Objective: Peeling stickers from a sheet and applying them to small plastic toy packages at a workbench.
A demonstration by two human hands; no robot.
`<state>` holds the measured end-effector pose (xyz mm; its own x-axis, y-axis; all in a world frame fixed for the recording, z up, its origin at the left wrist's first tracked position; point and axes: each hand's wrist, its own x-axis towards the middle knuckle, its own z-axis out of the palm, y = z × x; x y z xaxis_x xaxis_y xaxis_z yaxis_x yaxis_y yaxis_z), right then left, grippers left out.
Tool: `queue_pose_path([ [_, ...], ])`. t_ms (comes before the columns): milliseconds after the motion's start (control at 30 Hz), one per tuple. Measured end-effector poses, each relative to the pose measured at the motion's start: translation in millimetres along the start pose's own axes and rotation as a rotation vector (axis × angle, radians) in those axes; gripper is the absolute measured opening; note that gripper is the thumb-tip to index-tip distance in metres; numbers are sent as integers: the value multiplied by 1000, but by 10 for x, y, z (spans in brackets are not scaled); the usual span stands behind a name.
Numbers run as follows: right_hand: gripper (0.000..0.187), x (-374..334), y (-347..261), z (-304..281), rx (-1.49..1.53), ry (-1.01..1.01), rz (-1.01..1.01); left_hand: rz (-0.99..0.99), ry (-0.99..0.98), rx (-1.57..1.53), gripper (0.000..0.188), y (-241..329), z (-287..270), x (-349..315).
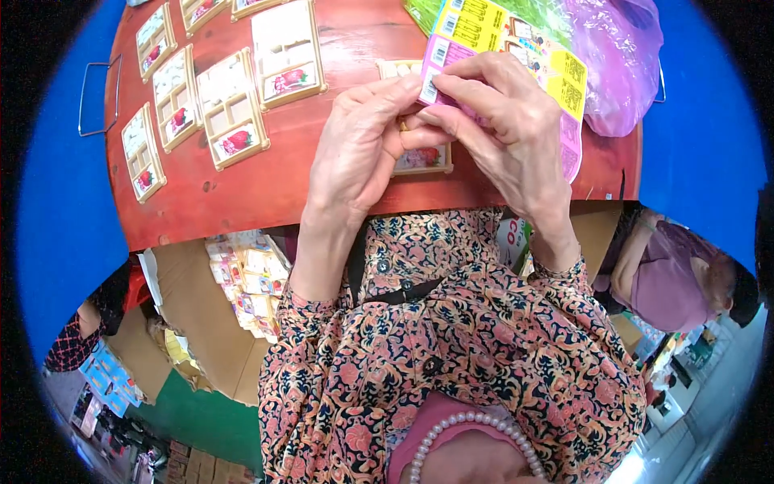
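Both my hands meet above the red table's near side, over a yellow and pink printed sheet with rows of barcode labels. My left hand is closed, thumb and forefinger pinching the sheet's left edge by a barcode. My right hand is closed too, its fingertips pinching the same edge just to the right. Whether a label is lifted there I cannot tell. Beneath the hands, partly hidden, lies a small wooden frame tray with a strawberry picture.
Several similar strawberry trays lie in slanted rows on the red table to the left. A purple plastic bag and green wrapping are at the far right. Below the table's edge, a cardboard box holds small packs. Another person is at the right.
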<state>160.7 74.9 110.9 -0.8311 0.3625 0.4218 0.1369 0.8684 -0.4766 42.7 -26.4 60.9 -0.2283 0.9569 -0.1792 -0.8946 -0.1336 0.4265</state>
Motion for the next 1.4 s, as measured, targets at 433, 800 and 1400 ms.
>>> queue_pose_path([
  [433,9,-95,-49,22,56,133,60,80,9,89,21,-118,154,-20],
  [800,8,-149,26,70,201,169,329,75,166,430,24,-134,189,-2],
  [1400,25,-1588,1147,-2561,664,1218,251,428,53,593,23,17,580,549],
])
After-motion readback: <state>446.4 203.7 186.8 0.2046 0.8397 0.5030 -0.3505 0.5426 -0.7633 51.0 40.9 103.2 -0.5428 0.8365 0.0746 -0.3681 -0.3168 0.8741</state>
